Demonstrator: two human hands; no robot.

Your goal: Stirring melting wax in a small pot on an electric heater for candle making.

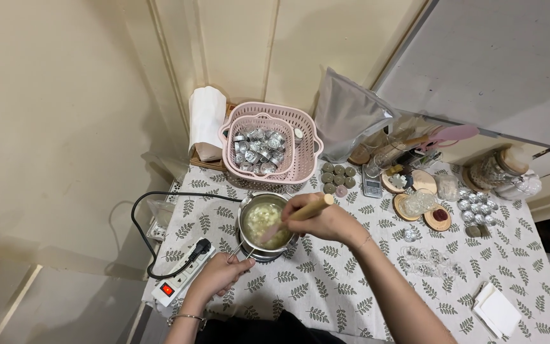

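The right hand point(326, 222) is closed around a wooden-handled spatula point(300, 215), its pink blade dipped in the pale chunks inside the pot point(263, 223). The left hand point(219, 274) pinches the pot's handle point(240, 251) at the near rim. The pot sits on a leaf-print tablecloth point(326, 280), between a power strip point(183, 275) and 2 nested pink baskets point(275, 150) of foil cups.

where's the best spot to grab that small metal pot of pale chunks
Grip the small metal pot by its thin handle, coming from the near-left side. The handle sticks out toward the left hand, away from the contents, while the right hand stirs from the right.
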